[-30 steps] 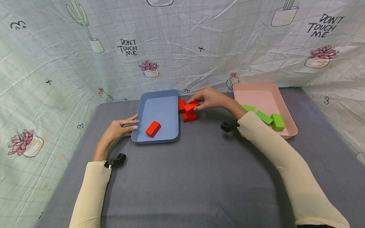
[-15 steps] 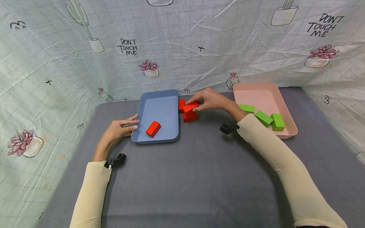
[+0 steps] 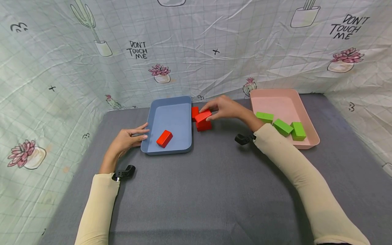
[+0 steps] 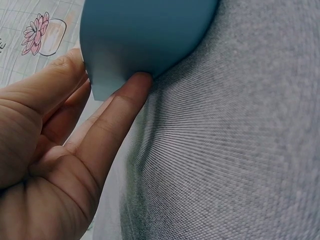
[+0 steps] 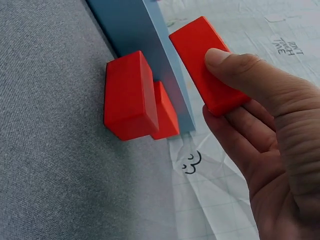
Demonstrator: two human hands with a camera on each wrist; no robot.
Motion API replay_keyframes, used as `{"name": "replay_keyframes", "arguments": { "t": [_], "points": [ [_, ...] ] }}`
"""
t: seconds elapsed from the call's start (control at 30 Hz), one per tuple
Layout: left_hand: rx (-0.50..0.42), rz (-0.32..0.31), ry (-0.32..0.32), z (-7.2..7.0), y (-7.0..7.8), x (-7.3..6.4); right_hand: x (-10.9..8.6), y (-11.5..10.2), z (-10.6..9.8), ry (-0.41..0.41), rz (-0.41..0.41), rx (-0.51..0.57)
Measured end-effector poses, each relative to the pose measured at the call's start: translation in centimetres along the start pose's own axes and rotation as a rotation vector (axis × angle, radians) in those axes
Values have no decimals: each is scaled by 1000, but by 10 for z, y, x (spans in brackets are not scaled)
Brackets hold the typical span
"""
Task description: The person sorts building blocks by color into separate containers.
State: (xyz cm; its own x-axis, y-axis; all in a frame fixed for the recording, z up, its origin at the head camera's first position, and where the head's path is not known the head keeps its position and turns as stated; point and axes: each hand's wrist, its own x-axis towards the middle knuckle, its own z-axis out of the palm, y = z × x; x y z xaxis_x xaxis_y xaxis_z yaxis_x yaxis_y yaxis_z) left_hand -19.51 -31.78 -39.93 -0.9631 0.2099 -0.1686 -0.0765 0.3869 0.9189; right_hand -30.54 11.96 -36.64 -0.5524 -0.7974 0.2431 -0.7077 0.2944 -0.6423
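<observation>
Right hand (image 3: pixel 225 107): thumb and fingers pinch a red rectangular block (image 3: pixel 202 116) by opposite faces. The block is held tilted, clear of two further red blocks, a far one (image 3: pixel 195 114) and a near one (image 3: pixel 203 126), which lie on the grey cloth (image 3: pixel 199 187) just beside the right wall of a shallow blue tray (image 3: pixel 173 119). A single red block (image 3: pixel 164 139) lies diagonally inside the tray, toward its near edge. Left hand (image 3: pixel 125 139): fingers extend, loosely spread, touching the tray's left wall. At right, partly behind the right forearm, a pink tray (image 3: pixel 281 100) contains three green blocks (image 3: pixel 282 127). Beyond hangs a pale backdrop (image 3: pixel 190 41) printed with potted plants.
</observation>
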Motion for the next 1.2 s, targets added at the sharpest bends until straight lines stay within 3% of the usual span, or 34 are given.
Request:
{"name": "replay_keyframes", "arguments": {
  "t": [0.73, 1.2],
  "points": [
    [-15, 3, 17, 1, -1, -1, 4, -3, 5, 6, 75, 52],
    [130, 84, 49, 1, 1, -3, 15, -12, 9, 15, 53, 70]
  ]
}}
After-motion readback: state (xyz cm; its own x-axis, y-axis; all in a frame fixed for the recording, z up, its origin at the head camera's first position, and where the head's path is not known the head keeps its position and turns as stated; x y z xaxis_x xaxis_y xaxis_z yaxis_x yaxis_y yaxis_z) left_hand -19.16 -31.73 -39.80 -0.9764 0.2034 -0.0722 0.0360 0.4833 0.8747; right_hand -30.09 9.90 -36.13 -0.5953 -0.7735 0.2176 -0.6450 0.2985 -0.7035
